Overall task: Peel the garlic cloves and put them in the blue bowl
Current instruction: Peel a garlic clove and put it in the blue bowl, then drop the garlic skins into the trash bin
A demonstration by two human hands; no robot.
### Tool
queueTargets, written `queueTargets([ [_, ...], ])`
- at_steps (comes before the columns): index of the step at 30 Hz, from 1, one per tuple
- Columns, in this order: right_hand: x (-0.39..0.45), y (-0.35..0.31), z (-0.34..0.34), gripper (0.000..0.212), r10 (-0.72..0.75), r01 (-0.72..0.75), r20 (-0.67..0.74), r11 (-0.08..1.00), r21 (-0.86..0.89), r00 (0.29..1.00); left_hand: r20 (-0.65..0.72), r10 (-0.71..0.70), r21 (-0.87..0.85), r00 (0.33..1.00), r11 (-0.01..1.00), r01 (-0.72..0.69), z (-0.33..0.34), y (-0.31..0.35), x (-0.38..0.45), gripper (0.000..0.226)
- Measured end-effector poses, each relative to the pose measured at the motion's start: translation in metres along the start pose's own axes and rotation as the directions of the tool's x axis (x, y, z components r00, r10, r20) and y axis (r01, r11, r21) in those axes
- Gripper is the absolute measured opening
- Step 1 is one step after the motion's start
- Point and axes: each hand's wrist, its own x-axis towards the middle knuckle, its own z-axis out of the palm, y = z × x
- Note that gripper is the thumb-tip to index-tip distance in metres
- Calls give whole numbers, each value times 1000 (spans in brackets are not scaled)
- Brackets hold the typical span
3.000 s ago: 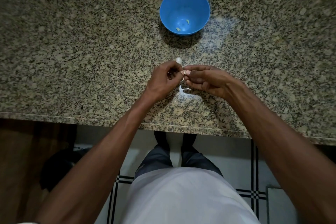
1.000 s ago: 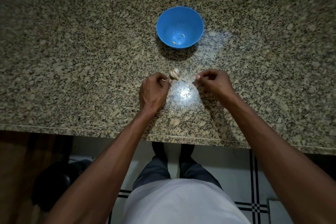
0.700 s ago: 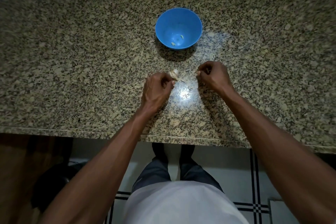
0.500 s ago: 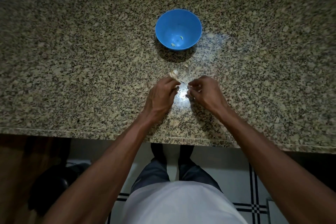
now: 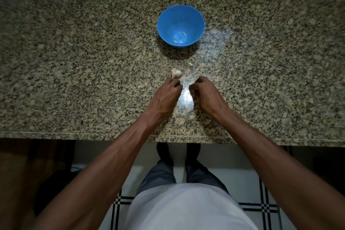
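On a speckled beige-and-black granite countertop [image 5: 74, 61] stands a round blue plastic bowl [image 5: 194, 18], upright, toward the far side of the slab. Two small pale yellowish peeled garlic cloves [image 5: 184, 34] lie on the bowl's bottom, apart from each other. Nearer the person, outside the bowl and just past its shadow, a third small pale clove [image 5: 190, 64] rests alone on the stone. A little closer and to the left of it sits a white papery garlic bulb [image 5: 176, 73], partly broken down, lying on the counter. The left hand [image 5: 167, 95] is directly behind that bulb with its fingers curled under; its fingertips reach the near edge of the bulb, but whether they pinch it or only touch it cannot be told from this angle. The right hand [image 5: 204, 93] lies beside the left one, a narrow gap apart, its fingers also curled inward toward the palm; whatever it may hold is hidden by the knuckles, so that cannot be told either. A bright glare spot shines on the stone between the two hands. Both bare forearms stretch across the counter's front edge. Below the edge show a white shirt [image 5: 186, 209], dark grey trousers [image 5: 160, 175] and a white tiled floor with black stripes [image 5: 261, 209].
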Motion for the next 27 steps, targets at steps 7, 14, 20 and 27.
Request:
queueTargets([
  [7,-14,-9,22,20,27,-26,-38,999,37,999,-3,-58,-60,998,997,58,7,-3,-12,25],
  [14,-20,-17,24,9,-46,37,-120,996,-75,992,40,-19,-73,999,997,22,0,9,-5,52],
  [20,-10,-9,24,18,98,-96,-211,995,20,973,-12,4,11,1000,1000,-4,4,-1,-6,8],
  [27,1,-28,17,10,516,-350,47,508,787,855,-99,-88,3,991,996,89,14,-13,-23,24],
])
